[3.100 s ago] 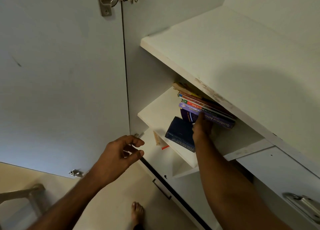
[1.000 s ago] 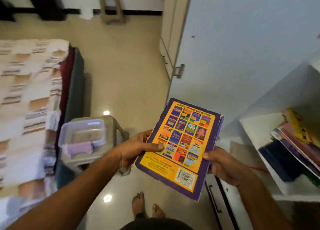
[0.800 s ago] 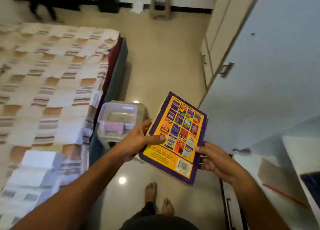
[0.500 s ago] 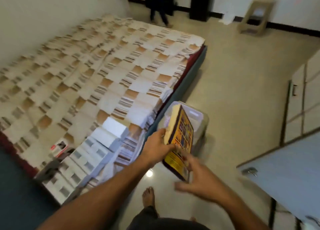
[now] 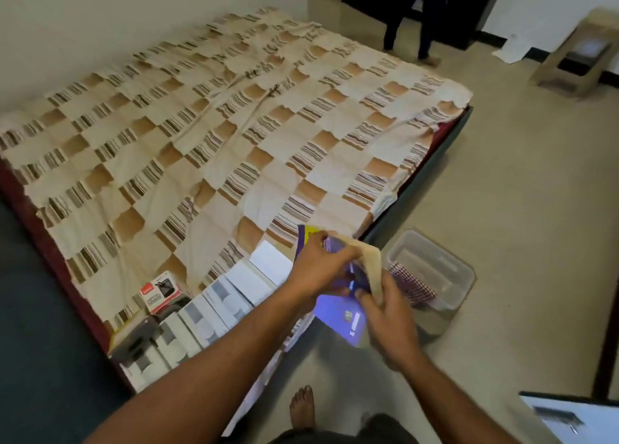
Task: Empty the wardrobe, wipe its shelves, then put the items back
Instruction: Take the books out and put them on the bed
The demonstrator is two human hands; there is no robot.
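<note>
I hold a purple and yellow paperback book (image 5: 341, 323) over the near corner of the bed, its purple cover turned up. My left hand (image 5: 318, 269) grips the book's far end. My right hand (image 5: 385, 313) grips its near edge by the cream page block. Motion blurs both hands and the book. A corner of the white wardrobe door (image 5: 569, 417) shows at the bottom right; the shelves are out of view.
A bed with a checked brown and cream cover (image 5: 217, 135) fills the left. White boxes (image 5: 214, 309) and a small red and white box (image 5: 160, 293) lie along its near edge. A clear plastic tub (image 5: 445, 269) with a checked cloth (image 5: 412, 286) sits on the floor. A stool (image 5: 579, 58) and a person's legs (image 5: 408, 18) stand at the far end.
I have turned from the wardrobe to the bed with the book. The book has flipped from its yellow back cover to its purple side, and it is now lower, near the bed corner.
</note>
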